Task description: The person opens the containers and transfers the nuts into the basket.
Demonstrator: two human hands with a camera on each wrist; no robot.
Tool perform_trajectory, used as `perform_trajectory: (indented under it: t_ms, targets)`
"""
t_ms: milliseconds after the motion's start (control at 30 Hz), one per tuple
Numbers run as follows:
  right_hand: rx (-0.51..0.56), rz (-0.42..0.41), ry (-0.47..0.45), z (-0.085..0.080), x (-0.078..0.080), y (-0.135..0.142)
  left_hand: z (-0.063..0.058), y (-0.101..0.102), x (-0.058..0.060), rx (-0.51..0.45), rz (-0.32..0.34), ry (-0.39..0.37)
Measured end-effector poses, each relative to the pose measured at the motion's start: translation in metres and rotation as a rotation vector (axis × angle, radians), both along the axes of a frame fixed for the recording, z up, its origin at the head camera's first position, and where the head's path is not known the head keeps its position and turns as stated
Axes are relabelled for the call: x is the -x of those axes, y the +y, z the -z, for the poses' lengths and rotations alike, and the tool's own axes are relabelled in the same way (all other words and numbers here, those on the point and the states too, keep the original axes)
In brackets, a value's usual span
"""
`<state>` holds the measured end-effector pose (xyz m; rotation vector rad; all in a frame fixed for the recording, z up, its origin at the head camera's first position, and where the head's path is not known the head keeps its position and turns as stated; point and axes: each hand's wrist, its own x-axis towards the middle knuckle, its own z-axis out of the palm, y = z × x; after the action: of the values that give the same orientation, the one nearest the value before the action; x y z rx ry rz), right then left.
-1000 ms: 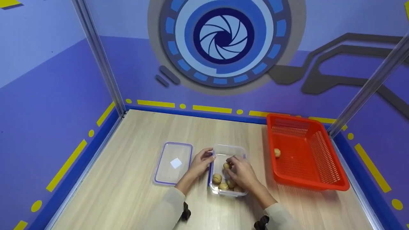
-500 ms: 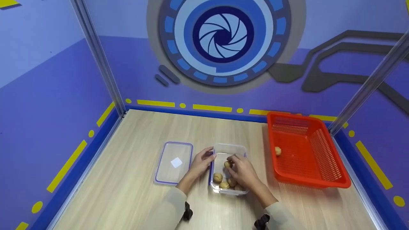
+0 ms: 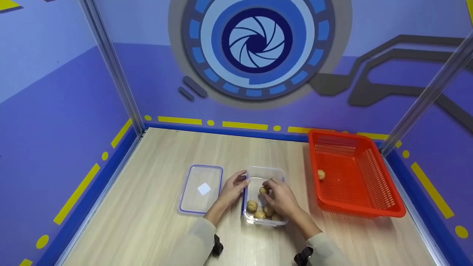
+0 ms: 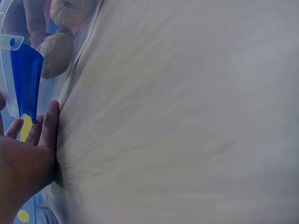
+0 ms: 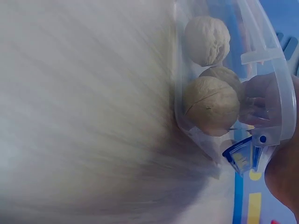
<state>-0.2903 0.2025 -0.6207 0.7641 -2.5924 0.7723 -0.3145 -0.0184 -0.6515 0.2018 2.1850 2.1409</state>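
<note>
While right hand (image 3: pixel 282 199) pinches walnut (image 3: pixel 263 190) | colour: tan | shape: rounded | container (image 3: pixel 254 184): clear

Purple-blue walls (image 3: pixel 151 70) with yellow dashes (image 3: pixel 245 125), metal corner posts (image 3: pixel 111 62), pale wood-grain tabletop (image 3: pixel 147 177)

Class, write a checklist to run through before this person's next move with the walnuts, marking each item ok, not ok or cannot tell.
1. Left hand holding the clear container: ok, at its left side.
2. Right hand has a walnut at its fingertips: ok.
3. That walnut lifted off the container's floor: cannot tell.
4. Lid out of the way: ok, lying apart, left of the container.
5. Red basket free of walnuts: not ok, one pale walnut shows inside.
</note>
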Motion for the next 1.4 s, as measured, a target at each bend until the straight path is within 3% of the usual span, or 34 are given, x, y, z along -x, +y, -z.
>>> perform_trajectory:
  t_ms: [267, 467, 600, 767, 1067, 1400]
  targets:
    - [0.006, -0.039, -0.147, -0.007, -0.002, 0.003, 0.0, -0.001, -0.006, -0.015, -0.005, 0.001]
    - [0.134, -0.069, -0.299, -0.025, 0.001, 0.011, 0.002, 0.0, -0.004, -0.048, 0.001, 0.019]
    - [0.23, -0.073, -0.35, -0.039, 0.003, 0.02, 0.002, 0.001, -0.003, -0.058, 0.0, 0.011]
    - [0.278, -0.093, -0.275, -0.055, 0.005, 0.035, 0.002, 0.001, -0.002, -0.044, -0.001, 0.027]
    - [0.285, -0.047, -0.081, -0.074, 0.008, 0.065, -0.002, -0.001, -0.002, -0.02, -0.012, 0.043]
    - [0.319, 0.104, -0.096, -0.093, 0.008, 0.107, -0.006, 0.001, -0.003, -0.048, -0.006, 0.026]
